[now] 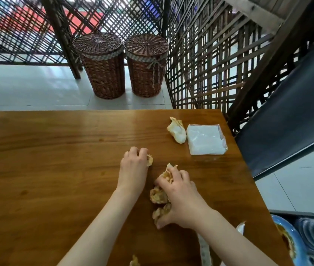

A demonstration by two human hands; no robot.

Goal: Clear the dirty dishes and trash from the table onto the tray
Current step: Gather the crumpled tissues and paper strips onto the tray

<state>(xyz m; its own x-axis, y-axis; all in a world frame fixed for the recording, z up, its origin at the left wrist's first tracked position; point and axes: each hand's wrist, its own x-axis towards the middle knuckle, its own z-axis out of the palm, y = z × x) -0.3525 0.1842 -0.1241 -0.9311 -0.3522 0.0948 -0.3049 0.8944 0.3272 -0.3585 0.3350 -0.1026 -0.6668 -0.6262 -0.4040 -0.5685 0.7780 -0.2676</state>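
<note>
On the wooden table (56,160) my left hand (133,166) curls its fingers round a small crumpled stained napkin (149,160). My right hand (181,200) grips several crumpled greasy napkins (158,196) bunched under its fingers and thumb. Another soiled napkin wad (177,130) lies farther back to the right, beside a clear pack of white napkins (206,140). A further scrap (134,262) shows at the bottom edge. Blue-patterned dishes (294,244) sit in a dark tray (292,213) at the lower right, off the table's corner.
Two lidded wicker baskets (102,66) (146,64) stand on the tiled floor beyond the table's far edge. A dark lattice screen (210,64) runs behind and to the right. A dark bench or chair seat (286,121) is to the right of the table.
</note>
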